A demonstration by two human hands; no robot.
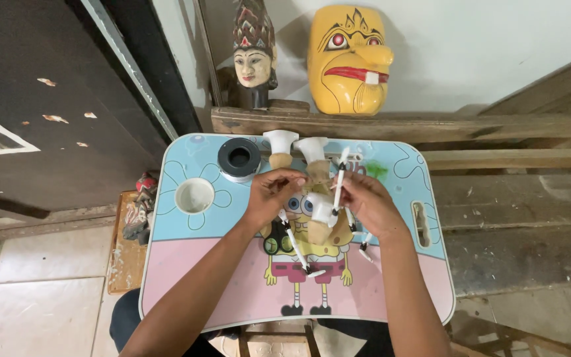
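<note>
Over lap table (pixel 232 291): 2 hands (pixel 269 195) (pixel 368 201) seemingly pinching puppet (pixel 322 211).

Glossy painted yellow mask (pixel 349 59), rough weathered wooden ledge (pixel 431 125), smooth plastic lap table (pixel 232 277)

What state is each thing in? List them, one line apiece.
Left hand: closed on the white-primed wooden puppet figure.
Right hand: closed on the same puppet figure.
White-primed wooden puppet figure: held above the desk, thin jointed arms dangling.
Second unfinished wooden puppet piece: standing upright on the desk, untouched.
Round black-capped jar: standing, top open.
Small white cup: upright in the desk's recess.
Cartoon-printed lap desk: flat, level.
Yellow carved mask: leaning against the wall.
</note>
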